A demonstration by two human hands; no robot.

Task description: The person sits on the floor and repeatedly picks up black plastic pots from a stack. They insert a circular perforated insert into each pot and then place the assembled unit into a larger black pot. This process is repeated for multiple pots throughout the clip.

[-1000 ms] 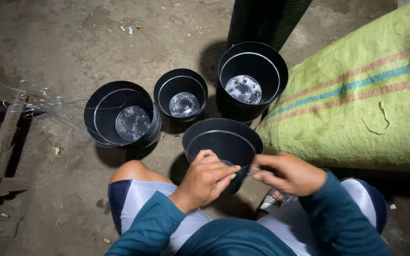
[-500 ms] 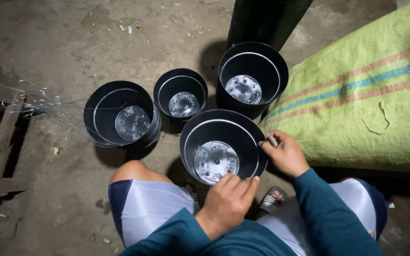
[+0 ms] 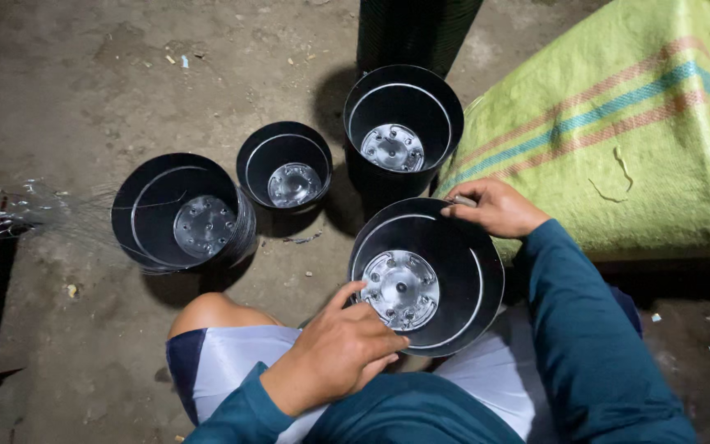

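Left fingers (image 3: 353, 298) pinch the near rim of a black pot (image 3: 426, 275) held between the knees; the right hand (image 3: 493, 207) clasps the far rim, steadying it tilted so its holed bottom faces up. Three more pots (image 3: 286, 174) stand on the dirt floor (image 3: 84, 82) beyond, beside a green sack (image 3: 618, 131).

One package logged: a woven sack (image 3: 618, 131), bulky and filled, at the upper right on the floor; yellow-green with red, teal and pink stripes. I see no labels, signs or screens.
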